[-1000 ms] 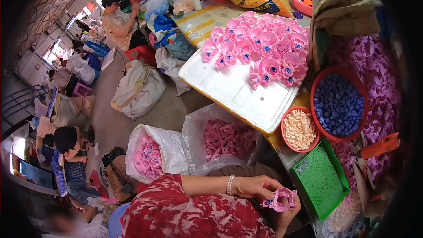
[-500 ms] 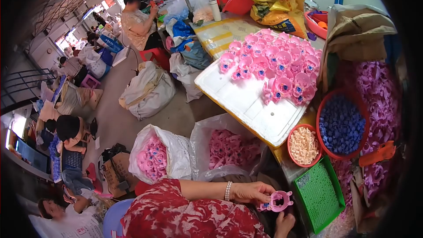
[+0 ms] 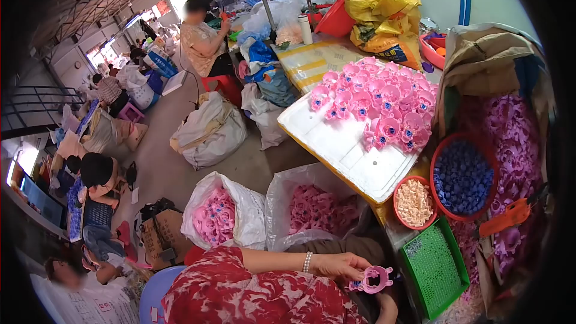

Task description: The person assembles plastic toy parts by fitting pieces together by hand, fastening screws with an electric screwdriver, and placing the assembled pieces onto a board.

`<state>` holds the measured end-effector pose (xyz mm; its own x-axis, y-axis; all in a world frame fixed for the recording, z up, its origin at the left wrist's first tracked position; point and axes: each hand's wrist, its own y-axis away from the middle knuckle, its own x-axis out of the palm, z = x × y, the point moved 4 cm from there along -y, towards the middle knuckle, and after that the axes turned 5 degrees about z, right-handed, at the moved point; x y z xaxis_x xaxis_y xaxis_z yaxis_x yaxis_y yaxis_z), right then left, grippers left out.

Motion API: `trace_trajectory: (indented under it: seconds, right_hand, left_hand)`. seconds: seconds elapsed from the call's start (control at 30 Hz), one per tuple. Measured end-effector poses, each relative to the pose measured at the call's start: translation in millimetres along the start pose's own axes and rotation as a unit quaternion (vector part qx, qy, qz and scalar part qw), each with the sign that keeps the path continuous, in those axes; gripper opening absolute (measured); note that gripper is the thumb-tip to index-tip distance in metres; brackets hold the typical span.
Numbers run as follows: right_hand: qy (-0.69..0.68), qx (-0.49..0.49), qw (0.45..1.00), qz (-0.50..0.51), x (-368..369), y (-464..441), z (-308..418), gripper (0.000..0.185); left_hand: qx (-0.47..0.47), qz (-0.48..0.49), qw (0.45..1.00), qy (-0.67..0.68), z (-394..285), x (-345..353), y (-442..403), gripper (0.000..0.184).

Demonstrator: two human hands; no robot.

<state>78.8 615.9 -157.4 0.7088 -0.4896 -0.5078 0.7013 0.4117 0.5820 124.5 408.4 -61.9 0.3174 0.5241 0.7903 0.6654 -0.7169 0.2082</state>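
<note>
My left hand (image 3: 346,266), with a pearl-like bracelet on its wrist, pinches a pink plastic ring-shaped piece (image 3: 377,280) with small ear-like knobs and a blue mark at one end. Just below the ring is my right hand (image 3: 386,311), its fingers curled and partly hidden; whatever they hold cannot be made out. On the white board (image 3: 336,147) lies a heap of similar pink pieces (image 3: 384,99) with blue marks. Beside my hands sits a green tray (image 3: 459,258) with small bits inside.
A red bowl of cream-coloured pieces (image 3: 414,202) and a red basin of blue pieces (image 3: 462,174) stand right. An orange-handled tool (image 3: 505,218) lies by a sack of pink parts (image 3: 510,144). Two white bags (image 3: 249,216) (image 3: 282,195) hold pink pieces. A person (image 3: 201,42) sits behind.
The view has shifted slightly, so the surroundings appear moved. My left hand still holds the pink piece, now a little lower and further left in view. My right hand stays close below it.
</note>
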Motion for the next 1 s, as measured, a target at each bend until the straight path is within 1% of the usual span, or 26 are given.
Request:
trace_trajectory:
  seconds: [0.17,0.23,0.27,0.33,0.43,0.5,0.57,0.63,0.67,0.7,0.77,0.8,0.87,0.9,0.97,1.0]
  right_hand:
    - [-0.056,-0.014,0.998,0.011,5.2,-11.3,0.5,0.036]
    - [-0.083,-0.019,0.996,0.016,8.3,-15.0,-6.6,0.036]
    - [-0.096,-0.021,0.995,0.017,9.6,-15.9,-12.0,0.035]
    - [-0.124,-0.022,0.992,0.019,12.3,-16.0,-25.9,0.035]
    - [-0.167,-0.025,0.985,0.025,21.7,-16.1,-46.5,0.035]
    - [-0.192,-0.028,0.980,0.032,32.1,-10.7,-56.4,0.035]
    - [-0.205,-0.029,0.978,0.033,27.6,-6.9,-63.2,0.035]
    - [-0.226,-0.088,0.970,0.014,2.4,23.4,-18.9,0.028]
    - [-0.237,-0.117,0.965,0.005,-2.3,32.9,-8.1,0.026]
    - [-0.239,-0.116,0.964,0.005,0.6,35.8,-9.4,0.026]
    - [-0.384,-0.142,0.912,-0.001,4.8,38.6,-14.8,0.043]
    - [-0.387,-0.141,0.911,-0.002,9.1,35.9,-23.9,0.043]
    - [-0.463,-0.148,0.874,0.003,20.6,26.5,-44.3,0.044]
    - [-0.465,-0.148,0.873,0.002,24.2,25.8,-48.1,0.044]
    - [-0.498,-0.184,0.847,-0.015,26.4,27.1,-52.9,0.042]
    - [-0.500,-0.184,0.846,-0.017,22.1,32.5,-46.7,0.042]
  left_hand:
    - [-0.016,0.003,1.000,-0.010,10.2,7.1,-6.3,0.044]
    - [-0.016,-0.028,0.999,-0.027,11.6,12.9,-10.1,0.037]
    - [-0.020,-0.028,0.999,-0.031,10.2,15.3,-11.7,0.037]
    - [-0.043,0.009,0.999,-0.023,7.8,23.0,-16.4,0.042]
    - [-0.050,-0.011,0.998,-0.023,11.7,30.5,-26.9,0.043]
    - [-0.054,-0.005,0.998,-0.023,10.1,40.0,-32.5,0.044]
    - [-0.056,0.003,0.998,-0.023,9.7,46.2,-39.3,0.045]
    - [-0.064,0.006,0.998,-0.012,12.8,49.1,-45.7,0.046]
    - [-0.066,0.006,0.998,-0.012,14.8,49.3,-48.9,0.046]
    - [-0.070,0.010,0.997,-0.013,17.0,49.2,-51.9,0.046]
    - [-0.077,0.014,0.997,-0.014,20.9,52.4,-57.3,0.046]
    - [-0.081,0.007,0.997,-0.014,22.4,54.9,-59.6,0.046]
    - [-0.088,-0.001,0.996,-0.016,24.1,57.8,-63.6,0.046]
    - [-0.093,0.006,0.996,-0.016,25.3,59.4,-65.7,0.047]
    - [-0.100,0.013,0.995,-0.017,26.9,64.9,-69.1,0.048]
    - [-0.097,-0.005,0.995,-0.019,26.8,68.8,-70.2,0.044]
